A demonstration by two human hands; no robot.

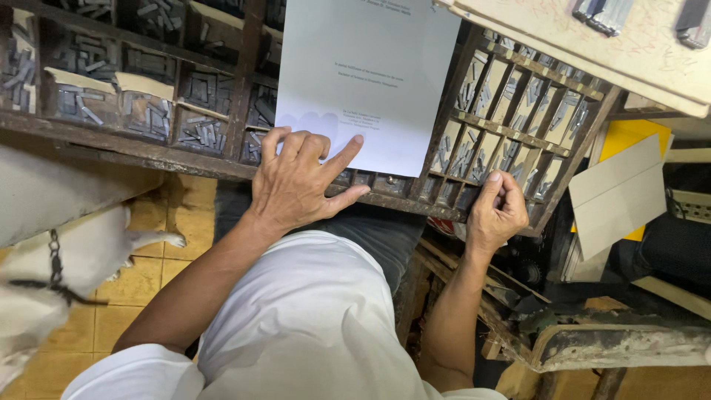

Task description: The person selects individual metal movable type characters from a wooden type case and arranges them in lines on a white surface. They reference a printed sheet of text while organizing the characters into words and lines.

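1. The left hand is lying flat on the lower edge of a white sheet of paper, with the fingers spread open and pressing it against the wooden type case.
2. The right hand is resting on the front rail of a second, lighter type case; its fingers are curled closed, and it is not possible to tell if they are pinching something small.
3. The paper is covering several compartments of the case, so their contents are hidden.
4. Small grey metal type pieces are filling the open compartments; they are too small to make out singly.
5. A white dog with a chain at its neck is standing at the left on the yellow floor tiles, partly cut off.
6. A yellow and pale card is leaning at the right.
7. The person is wearing a white shirt.
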